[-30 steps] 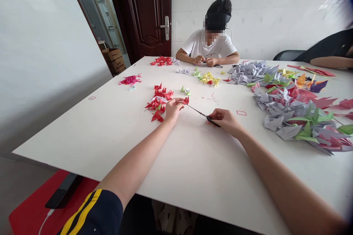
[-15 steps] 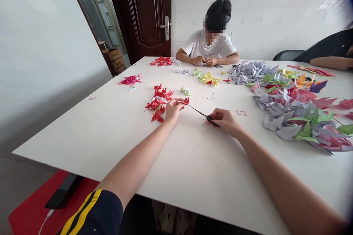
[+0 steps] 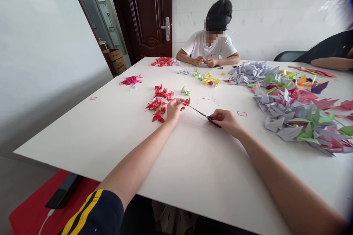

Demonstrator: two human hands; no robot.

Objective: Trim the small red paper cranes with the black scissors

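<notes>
Between the fingertips of my left hand [image 3: 175, 109] is a small folded red paper crane [image 3: 187, 101]. My right hand [image 3: 224, 119] is closed around the dark handles of a slim pair of scissors [image 3: 202, 114]. The thin blades point left, with their tips at the crane. Whether the tips touch the paper is too small to tell. Just left of my left hand lies a pile of red paper cranes [image 3: 157, 116], with a few white and green ones among them. A pale green and white crane [image 3: 186, 91] sits beyond my fingers.
A large heap of grey, pink and green cranes [image 3: 286, 117] spreads across the right side of the white table [image 3: 110, 147]. Yellow cranes [image 3: 209, 79] and a pink bundle [image 3: 131, 80] lie farther back. A person [image 3: 208, 46] sits opposite, and another person's arm [image 3: 331, 62] rests at the right.
The whole view has shifted very slightly. Both hands, the red crane and the scissors keep nearly the same position relative to each other.
</notes>
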